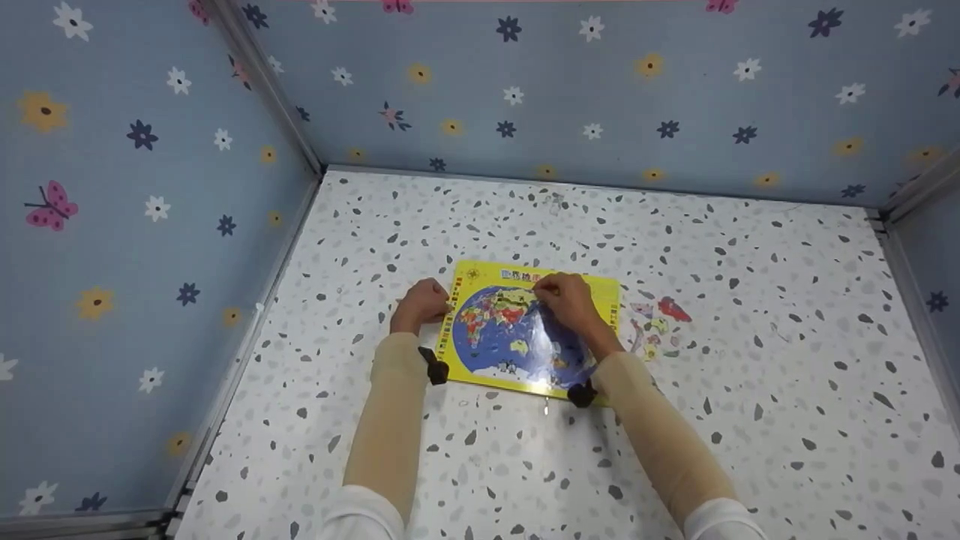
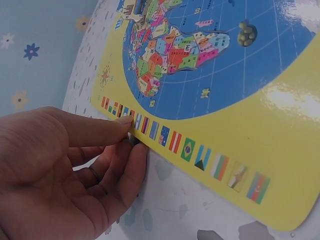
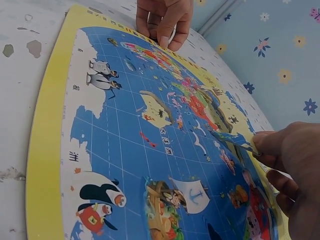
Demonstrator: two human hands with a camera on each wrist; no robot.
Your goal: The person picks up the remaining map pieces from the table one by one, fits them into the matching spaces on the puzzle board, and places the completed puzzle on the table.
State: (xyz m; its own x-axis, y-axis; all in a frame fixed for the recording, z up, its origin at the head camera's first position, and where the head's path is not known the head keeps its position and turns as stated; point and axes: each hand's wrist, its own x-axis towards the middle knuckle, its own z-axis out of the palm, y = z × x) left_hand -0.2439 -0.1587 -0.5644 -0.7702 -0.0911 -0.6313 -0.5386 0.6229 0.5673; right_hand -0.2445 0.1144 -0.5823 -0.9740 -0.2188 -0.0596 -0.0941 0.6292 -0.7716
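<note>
A yellow-bordered world map puzzle board (image 1: 604, 289) lies flat on the speckled table. My left hand (image 1: 424, 301) is at its left edge; in the left wrist view, the thumb (image 2: 100, 131) lies on the border above a row of flags, with the other fingers curled under the edge, pinching it. Over the map's upper part, my right hand (image 1: 570, 300) holds a thin blue puzzle piece (image 3: 237, 139) between thumb and fingertips. That piece is tilted, one side raised from the board. Beside it, a recessed gap (image 3: 217, 114) shows next to the pale yellow land area.
Several loose puzzle pieces (image 1: 652, 341) lie right of the board, among them a red one (image 1: 673, 309). Flower-patterned panels (image 1: 510, 97) stand along the back and sides of the table. Black wrist mounts (image 1: 581, 394) hang close over the board's lower corners.
</note>
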